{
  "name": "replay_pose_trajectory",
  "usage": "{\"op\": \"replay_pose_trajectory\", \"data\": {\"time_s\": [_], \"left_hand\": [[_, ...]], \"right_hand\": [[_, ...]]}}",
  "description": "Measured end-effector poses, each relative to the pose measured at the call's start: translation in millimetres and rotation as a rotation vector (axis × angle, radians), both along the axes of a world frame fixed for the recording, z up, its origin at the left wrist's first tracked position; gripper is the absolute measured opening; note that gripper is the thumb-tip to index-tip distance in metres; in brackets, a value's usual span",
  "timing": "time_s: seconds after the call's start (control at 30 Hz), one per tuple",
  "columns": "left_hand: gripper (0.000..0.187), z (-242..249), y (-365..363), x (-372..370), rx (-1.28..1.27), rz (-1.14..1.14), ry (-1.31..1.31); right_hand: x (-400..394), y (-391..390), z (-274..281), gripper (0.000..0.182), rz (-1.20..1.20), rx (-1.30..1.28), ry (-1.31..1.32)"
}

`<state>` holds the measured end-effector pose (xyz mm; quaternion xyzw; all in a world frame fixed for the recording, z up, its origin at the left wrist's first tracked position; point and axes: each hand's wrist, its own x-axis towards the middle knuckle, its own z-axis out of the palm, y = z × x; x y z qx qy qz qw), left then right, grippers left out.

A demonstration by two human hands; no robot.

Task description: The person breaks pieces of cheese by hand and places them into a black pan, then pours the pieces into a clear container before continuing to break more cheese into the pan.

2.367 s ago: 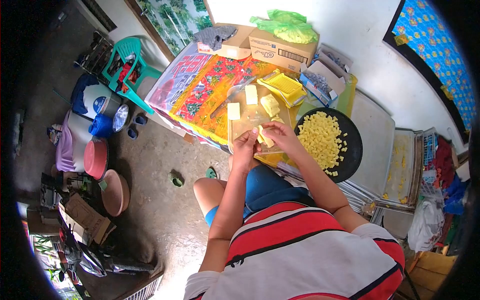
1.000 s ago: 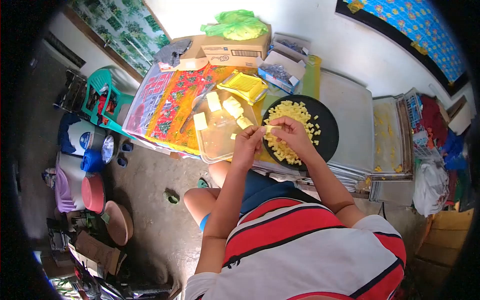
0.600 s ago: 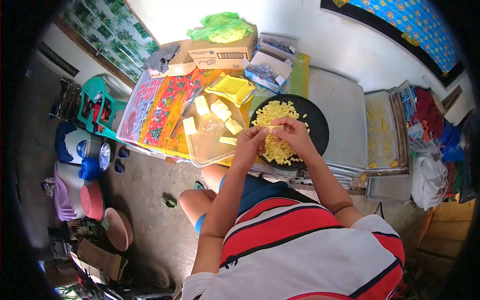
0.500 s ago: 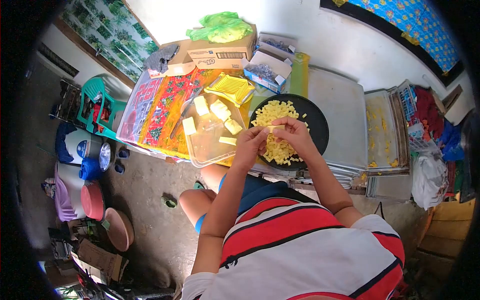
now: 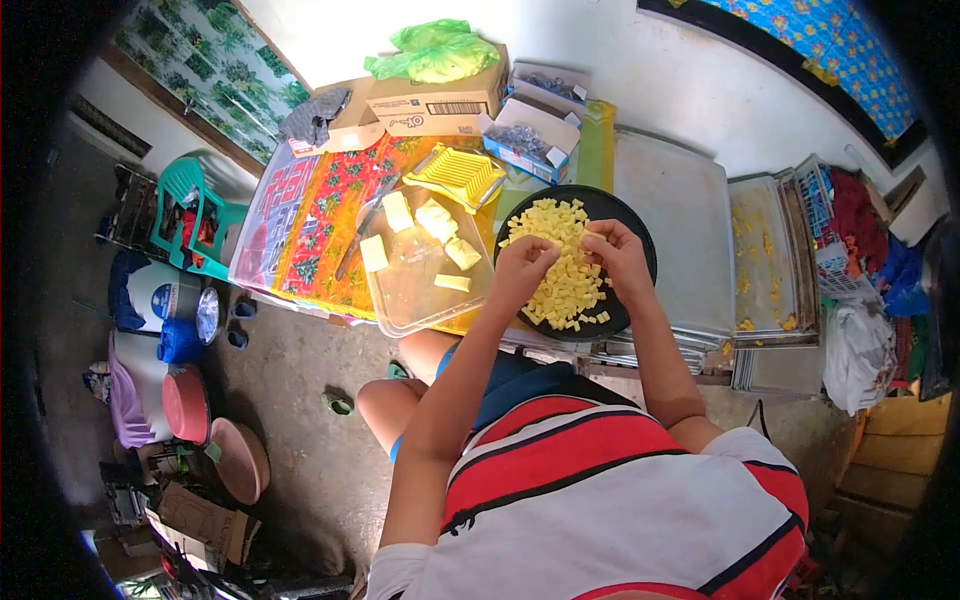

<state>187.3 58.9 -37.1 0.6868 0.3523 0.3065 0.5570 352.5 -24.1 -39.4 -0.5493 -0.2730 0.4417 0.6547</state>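
Small pale-yellow cubes [image 5: 562, 290] are heaped on a round black tray [image 5: 640, 215]. Over the heap's left side is my left hand [image 5: 524, 270], its fingers pressed together; whatever they hold is hidden. My right hand [image 5: 617, 258] hovers above the right side, thumb and fingertips pinched, with too little detail to tell what is between them. The hands are apart. Left of the tray, a clear plastic tray [image 5: 400, 322] bears several larger yellow blocks [image 5: 397, 212] and one thin strip [image 5: 452, 283]. A knife [image 5: 362, 230] lies along its left edge.
A yellow slotted rack [image 5: 457, 177] lies behind the clear tray. Further back are cardboard boxes [image 5: 430, 105], a green plastic bag [image 5: 435, 52] and a blue-and-white box [image 5: 530, 140]. Metal sheets [image 5: 672, 235] are stacked at right. A green chair [image 5: 185, 210] stands left of the table.
My hands have moved apart, the left slightly left and the right to the right. The yellow strip that was between them no longer shows there.
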Motion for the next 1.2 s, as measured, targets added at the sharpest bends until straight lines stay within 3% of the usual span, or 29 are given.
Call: {"op": "replay_pose_trajectory", "data": {"time_s": [0.07, 0.17, 0.27, 0.37, 0.47, 0.57, 0.67, 0.77, 0.97, 1.07, 1.17, 1.2], "left_hand": [[0.024, -18, 12, 9, 0.235, -0.016, 0.16], [0.025, -28, 19, 21, 0.372, 0.027, 0.26], [0.025, -41, 27, 26, 0.356, 0.003, 0.362], [0.026, -43, 29, 23, 0.41, 0.044, 0.206], [0.026, -14, 23, 17, 0.049, -0.035, 0.018], [0.025, 5, 16, 10, -0.144, -0.132, -0.062], [0.021, 0, 15, 7, -0.064, -0.137, -0.14], [0.018, 16, 13, 0, -0.286, -0.141, -0.179], [0.018, 19, 13, -5, -0.456, -0.139, -0.201], [0.021, -12, 18, 6, -0.122, -0.022, -0.127], [0.023, -35, 26, 8, 0.191, -0.003, 0.13], [0.023, -40, 26, 8, 0.197, -0.005, 0.154]], "right_hand": [[6, -1, -2, 0.02, -0.038, -0.033, 0.014], [8, -4, -7, 0.019, -0.048, -0.059, 0.017], [7, -1, -22, 0.021, -0.027, -0.061, 0.029], [1, -1, -19, 0.025, -0.017, -0.041, 0.064], [-2, 1, -10, 0.025, 0.041, -0.022, 0.1], [-9, 2, 4, 0.027, 0.092, 0.016, 0.113], [-15, 3, 17, 0.027, 0.116, 0.061, 0.1], [-14, 2, 19, 0.027, 0.147, 0.065, 0.168], [-11, 2, 15, 0.028, 0.158, 0.085, 0.226], [-8, 4, 8, 0.028, 0.073, 0.029, 0.143], [-4, 4, -2, 0.028, 0.017, -0.018, 0.142], [-4, 4, -4, 0.028, 0.01, -0.026, 0.105]]}}
